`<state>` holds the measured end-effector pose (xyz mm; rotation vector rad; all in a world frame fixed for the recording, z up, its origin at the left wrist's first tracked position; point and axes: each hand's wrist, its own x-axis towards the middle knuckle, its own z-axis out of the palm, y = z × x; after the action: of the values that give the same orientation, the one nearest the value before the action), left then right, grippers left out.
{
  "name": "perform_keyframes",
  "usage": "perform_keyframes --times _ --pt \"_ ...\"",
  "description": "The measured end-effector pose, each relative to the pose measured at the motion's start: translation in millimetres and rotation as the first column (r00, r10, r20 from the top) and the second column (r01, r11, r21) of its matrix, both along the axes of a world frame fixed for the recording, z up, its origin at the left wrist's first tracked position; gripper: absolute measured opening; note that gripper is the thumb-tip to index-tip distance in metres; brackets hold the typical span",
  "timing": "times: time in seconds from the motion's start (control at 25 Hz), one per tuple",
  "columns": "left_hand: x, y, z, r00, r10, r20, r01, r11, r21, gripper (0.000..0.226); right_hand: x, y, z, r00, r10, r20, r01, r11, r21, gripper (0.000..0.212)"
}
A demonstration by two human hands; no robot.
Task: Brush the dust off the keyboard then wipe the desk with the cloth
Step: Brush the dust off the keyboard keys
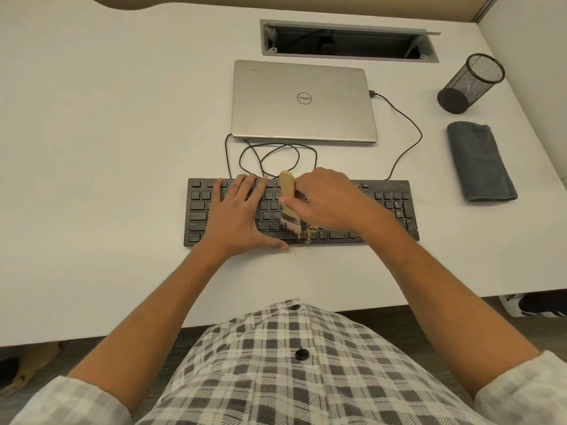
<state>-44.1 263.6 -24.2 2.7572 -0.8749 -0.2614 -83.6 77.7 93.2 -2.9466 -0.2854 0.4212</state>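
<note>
Brush (287, 199) in right hand (329, 202) (bristles down), on keyboard (395, 210)

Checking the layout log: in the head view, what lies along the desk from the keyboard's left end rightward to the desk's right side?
keyboard → left hand → brush → right hand → cloth
</note>
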Motion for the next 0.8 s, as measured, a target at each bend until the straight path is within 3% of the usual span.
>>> perform_keyframes --times 0.08,0.24,0.44,0.56,0.8 --pt "0 0 0 1.000 0.001 0.004 -0.001 1.000 0.003 0.144 -1 0 3 0.997 0.020 -0.080 -0.021 1.000 -0.019 0.041" --pt "0 0 -1 1.000 0.001 -0.005 -0.001 1.000 -0.003 0.144 -3 6 7 0.998 0.068 -0.012 -0.069 0.998 -0.010 0.043" --pt "0 0 0 1.000 0.003 -0.010 -0.003 1.000 0.006 0.145 0 0 11 0.995 0.042 -0.089 -0.051 0.993 -0.103 0.029" --pt "0 0 0 1.000 -0.002 -0.003 0.002 1.000 0.006 0.144 0 6 11 0.996 0.091 -0.002 -0.090 0.991 -0.104 0.030" --pt "0 -1 -1 1.000 -0.002 0.003 0.002 1.000 0.008 0.145 3 1 15 0.998 0.051 -0.039 -0.055 0.993 -0.106 0.038"
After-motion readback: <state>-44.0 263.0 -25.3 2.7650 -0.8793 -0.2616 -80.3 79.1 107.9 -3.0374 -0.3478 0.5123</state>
